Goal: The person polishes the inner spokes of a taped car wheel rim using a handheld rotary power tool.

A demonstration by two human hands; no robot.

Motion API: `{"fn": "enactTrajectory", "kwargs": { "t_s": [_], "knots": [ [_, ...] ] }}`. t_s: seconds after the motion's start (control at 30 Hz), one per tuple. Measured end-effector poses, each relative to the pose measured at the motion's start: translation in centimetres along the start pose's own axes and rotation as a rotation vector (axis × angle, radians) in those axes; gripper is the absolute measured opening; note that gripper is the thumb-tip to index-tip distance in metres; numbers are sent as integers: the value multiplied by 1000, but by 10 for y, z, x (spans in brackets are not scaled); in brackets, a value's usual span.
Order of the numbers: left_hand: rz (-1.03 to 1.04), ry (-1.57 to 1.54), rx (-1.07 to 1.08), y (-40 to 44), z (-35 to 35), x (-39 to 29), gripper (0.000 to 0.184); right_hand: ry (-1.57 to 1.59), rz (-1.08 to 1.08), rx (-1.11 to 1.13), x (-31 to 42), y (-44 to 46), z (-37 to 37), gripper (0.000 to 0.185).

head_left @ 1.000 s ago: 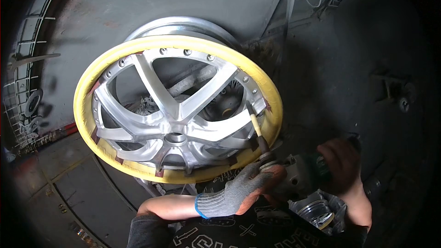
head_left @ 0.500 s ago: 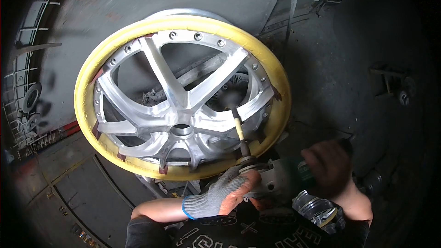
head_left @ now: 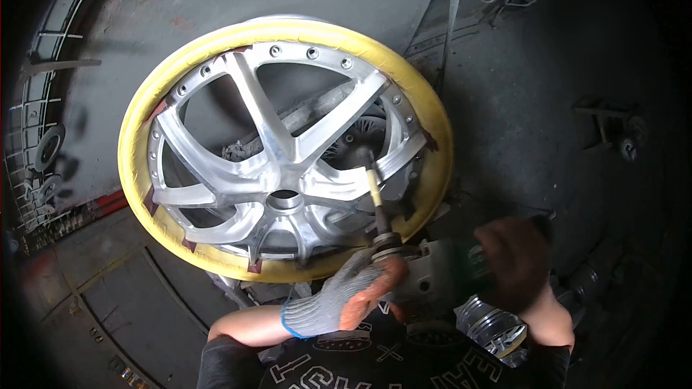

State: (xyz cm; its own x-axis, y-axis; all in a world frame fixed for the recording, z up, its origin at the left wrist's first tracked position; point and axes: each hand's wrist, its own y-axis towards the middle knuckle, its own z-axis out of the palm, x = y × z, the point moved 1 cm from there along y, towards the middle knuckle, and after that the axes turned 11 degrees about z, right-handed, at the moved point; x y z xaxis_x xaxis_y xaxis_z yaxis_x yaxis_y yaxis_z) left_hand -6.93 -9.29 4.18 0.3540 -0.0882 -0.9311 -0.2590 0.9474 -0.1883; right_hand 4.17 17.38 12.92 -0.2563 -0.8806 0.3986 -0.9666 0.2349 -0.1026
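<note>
Wheel [head_left: 288, 173], left of centre in the frame: probably heavy, stiff metal, best held by its yellow-wrapped lip [head_left: 133, 158]. Power tool [head_left: 425, 274], lower centre: likely weighty, suiting a two-handed hold; the gloved left hand [head_left: 349, 295] grasps its neck, the blurred right hand [head_left: 512, 256] its rear.

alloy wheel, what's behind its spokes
Between the spokes show a grey surface, a pale bar and part of a round, finned object; whatever the spokes cover can't be seen.

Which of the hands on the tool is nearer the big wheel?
The left hand, in the grey-and-orange glove: it grips the front of the tool near the big wheel, while the right hand is farther back, at its rear.
</note>
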Motion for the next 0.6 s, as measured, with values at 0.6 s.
{"fn": "enactTrajectory", "kwargs": {
  "t_s": [0.6],
  "knots": [
    [315, 636, 37, 20, 18, 53, 65, -53, 51, 35, -47, 4, -17, 63]
  ]
}}
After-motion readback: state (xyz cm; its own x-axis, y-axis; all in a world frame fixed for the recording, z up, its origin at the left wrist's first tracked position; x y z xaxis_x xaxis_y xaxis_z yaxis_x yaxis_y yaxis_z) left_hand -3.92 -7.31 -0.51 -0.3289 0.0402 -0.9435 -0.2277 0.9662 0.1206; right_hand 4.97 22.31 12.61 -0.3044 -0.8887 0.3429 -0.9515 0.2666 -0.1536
